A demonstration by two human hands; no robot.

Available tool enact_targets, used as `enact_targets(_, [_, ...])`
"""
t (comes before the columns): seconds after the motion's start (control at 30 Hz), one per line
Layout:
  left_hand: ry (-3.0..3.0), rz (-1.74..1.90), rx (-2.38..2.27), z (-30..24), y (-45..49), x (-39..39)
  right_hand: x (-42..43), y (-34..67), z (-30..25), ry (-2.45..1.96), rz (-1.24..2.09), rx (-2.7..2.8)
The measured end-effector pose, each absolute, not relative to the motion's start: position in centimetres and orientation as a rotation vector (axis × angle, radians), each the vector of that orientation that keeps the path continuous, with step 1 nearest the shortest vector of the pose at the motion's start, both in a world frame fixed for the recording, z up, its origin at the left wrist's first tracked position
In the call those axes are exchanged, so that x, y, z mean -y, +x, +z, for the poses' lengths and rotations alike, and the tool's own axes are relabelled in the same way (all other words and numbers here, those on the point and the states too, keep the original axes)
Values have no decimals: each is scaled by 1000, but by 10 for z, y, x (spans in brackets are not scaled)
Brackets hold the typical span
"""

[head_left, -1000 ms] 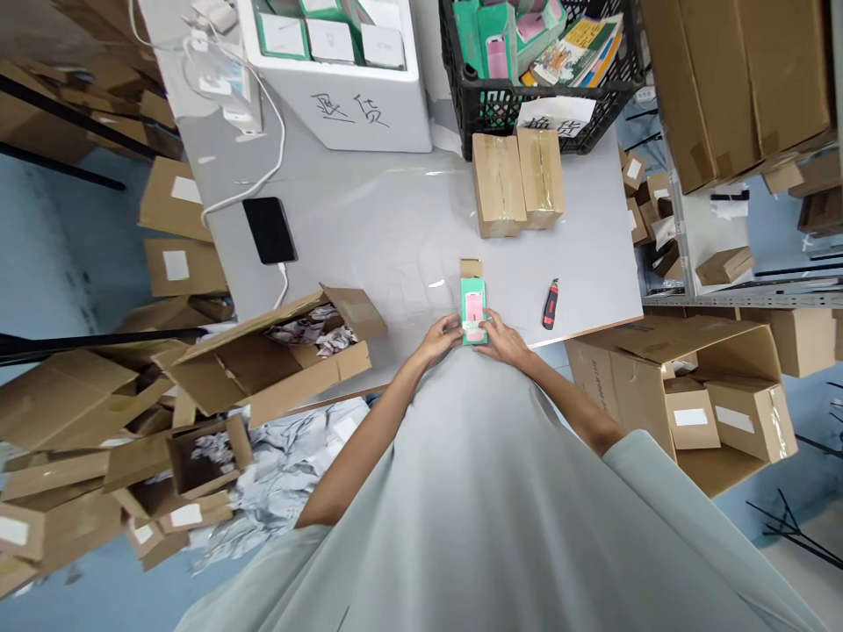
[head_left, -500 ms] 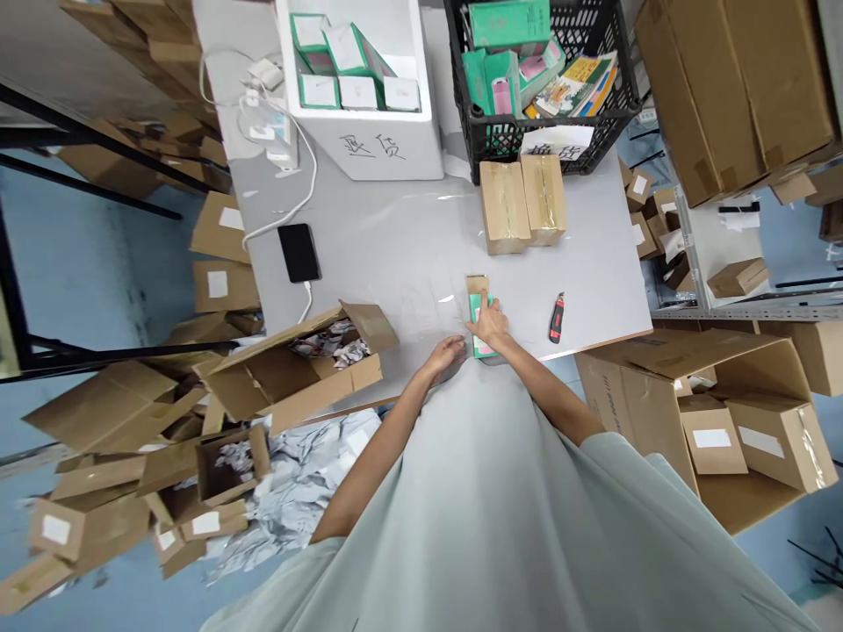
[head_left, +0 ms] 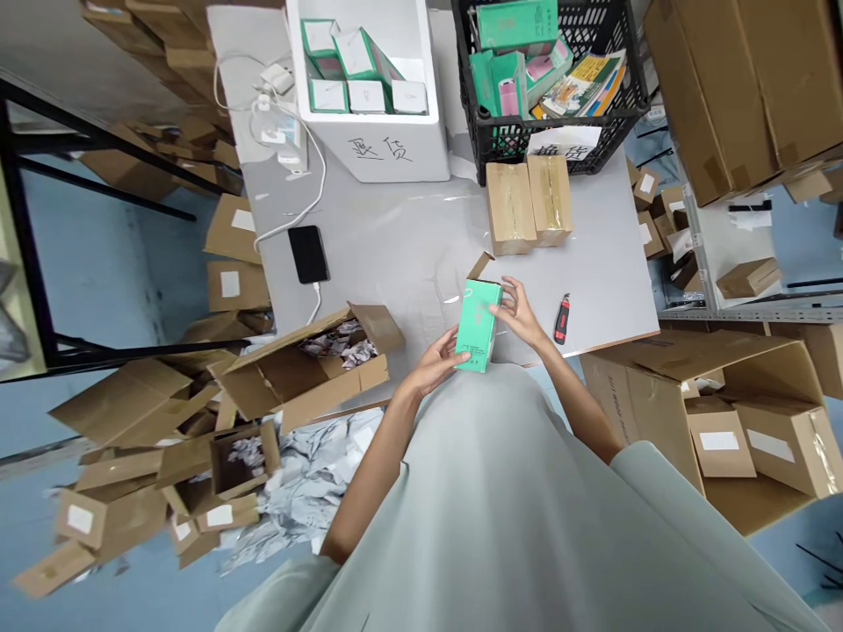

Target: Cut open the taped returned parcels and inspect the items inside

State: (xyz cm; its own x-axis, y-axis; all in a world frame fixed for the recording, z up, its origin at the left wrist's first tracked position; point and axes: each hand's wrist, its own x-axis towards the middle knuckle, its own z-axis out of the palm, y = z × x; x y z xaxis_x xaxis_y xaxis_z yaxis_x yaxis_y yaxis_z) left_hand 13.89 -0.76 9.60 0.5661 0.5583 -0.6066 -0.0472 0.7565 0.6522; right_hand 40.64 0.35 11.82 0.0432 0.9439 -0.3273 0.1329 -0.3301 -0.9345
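I hold a green product box [head_left: 478,323] with a brown open flap at its far end, lifted just above the near edge of the grey table [head_left: 408,237]. My left hand [head_left: 440,357] grips its near bottom corner, fingers wrapped under it. My right hand [head_left: 516,309] holds its right side near the top, fingers pressed against the box. A red-and-black utility knife [head_left: 561,319] lies on the table just right of my right hand.
Two taped cardboard boxes [head_left: 528,202] stand at the back right before a black crate [head_left: 546,70] of green boxes. A white foam bin [head_left: 369,88] stands at the back, a black phone [head_left: 309,254] on a cable at left, an open carton [head_left: 309,360] with paper at the near left edge. Cardboard boxes litter the floor on both sides.
The green box lay flat on the table under my hands; now both hands have lifted it and turned it so its plain green side faces up.
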Motion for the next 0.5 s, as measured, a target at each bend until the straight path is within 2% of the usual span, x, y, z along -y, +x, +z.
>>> enact_targets(0.13, [718,403,-890,110,134,13,-27,422,152,-1556,1206,1178])
enact_targets(0.33, [738,407,-874,122,126,21,-44,426,178,-1397,1338,1244])
enact_targets(0.5, [684,376,-830,130,115,25,-30,419,190,-1329,1305,1280])
